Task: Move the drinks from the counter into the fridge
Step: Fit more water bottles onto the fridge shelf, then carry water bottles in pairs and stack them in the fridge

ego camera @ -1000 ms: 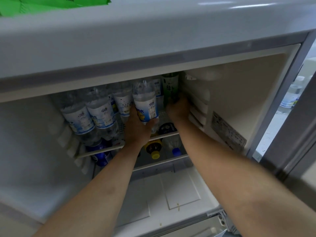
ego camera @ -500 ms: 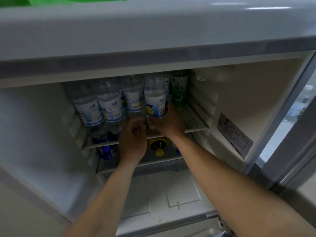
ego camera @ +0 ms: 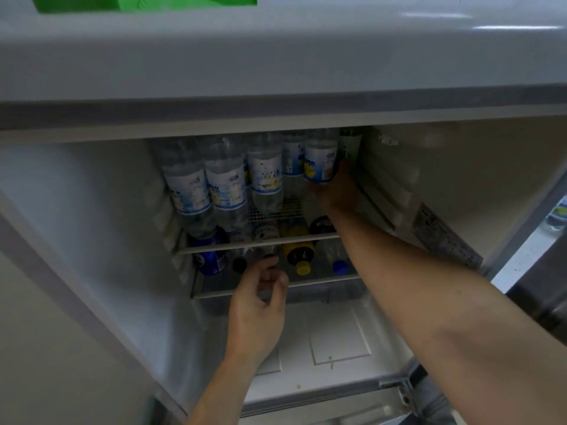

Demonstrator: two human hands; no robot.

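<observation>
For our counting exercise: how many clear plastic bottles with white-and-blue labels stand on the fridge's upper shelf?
5 visible: far left, next right, centre, one set further back, and one gripped by the right hand at the right. More may be hidden behind.

Both bare forearms reach forward and up, the right hand (ego camera: 336,190) stretched farther and higher with fingers curled in a grip, the left hand (ego camera: 259,305) lower, its fingers loosely curled, holding nothing.
</observation>
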